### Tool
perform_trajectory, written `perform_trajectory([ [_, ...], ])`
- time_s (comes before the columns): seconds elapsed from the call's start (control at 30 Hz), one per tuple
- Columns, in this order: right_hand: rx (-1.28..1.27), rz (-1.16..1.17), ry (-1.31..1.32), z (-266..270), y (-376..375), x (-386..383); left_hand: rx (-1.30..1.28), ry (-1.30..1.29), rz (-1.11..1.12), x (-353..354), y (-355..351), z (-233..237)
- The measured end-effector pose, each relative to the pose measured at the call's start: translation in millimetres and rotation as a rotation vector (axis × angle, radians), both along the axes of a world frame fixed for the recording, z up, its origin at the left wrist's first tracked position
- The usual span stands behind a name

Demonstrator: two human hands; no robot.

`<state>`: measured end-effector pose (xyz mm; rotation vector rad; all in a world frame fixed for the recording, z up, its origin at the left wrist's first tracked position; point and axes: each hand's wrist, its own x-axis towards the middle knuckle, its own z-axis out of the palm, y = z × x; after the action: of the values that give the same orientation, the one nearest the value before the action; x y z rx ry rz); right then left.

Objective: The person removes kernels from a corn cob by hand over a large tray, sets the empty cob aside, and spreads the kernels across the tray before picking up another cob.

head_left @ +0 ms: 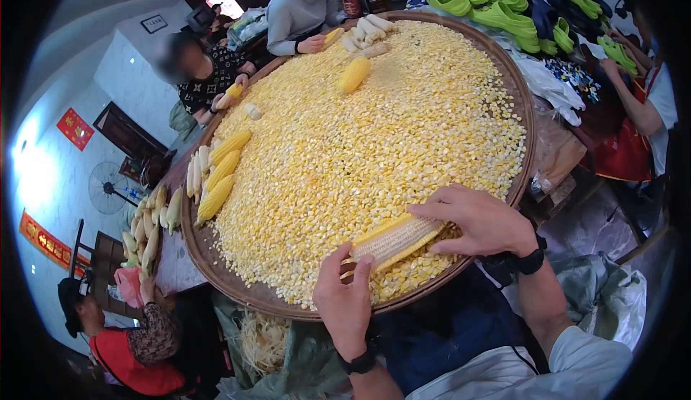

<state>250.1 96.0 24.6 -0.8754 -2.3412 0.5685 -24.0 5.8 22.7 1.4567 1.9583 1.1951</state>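
I held a part-stripped corn cob (pixel 400 242) in both hands, low over the near side of a round tray (pixel 270 308). My left hand (pixel 344 295) gripped its left end, thumb and fingers drawn narrow about it. My right hand (pixel 481 220) held the right end, the fingers across the top and the thumb at the lower side. The cob lay slantwise, right end farther from me; its upturned face showed pale, bare rows, with yellow kernels along both long edges.

A broad layer of loose kernels (pixel 324 155) covered most of the tray beneath and beyond the cob. At the tray's left side, three yellow cobs (pixel 215 198) lay side by side, with pale stripped cobs (pixel 197 172) next to them. Toward the far rim, one plump yellow cob (pixel 353 75) rested on the kernels, near a heap of pale cobs (pixel 368 32).

Beyond the tray, a person in a grey top (pixel 291 20) and a person in a patterned dark shirt (pixel 201 87) each had a yellow cob in hand. Bright green clogs (pixel 497 15) were piled at the far right.
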Motion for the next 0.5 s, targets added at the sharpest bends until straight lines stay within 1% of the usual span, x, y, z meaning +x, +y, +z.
perform_trajectory([
  [0.17, -0.003, -0.020, 0.009, 1.3, -1.5, 0.9, -0.015, -0.032, 0.003, -1.9, -1.4, -11.8],
  [0.23, -0.054, -0.039, 0.015, 5.2, -4.5, 0.8, -0.016, -0.031, 0.021, -0.9, -1.9, -11.2],
  [0.5, -0.054, -0.040, 0.046, -1.0, -3.0, 2.6, -0.012, 0.053, 0.061, -1.1, -4.5, -16.8],
])
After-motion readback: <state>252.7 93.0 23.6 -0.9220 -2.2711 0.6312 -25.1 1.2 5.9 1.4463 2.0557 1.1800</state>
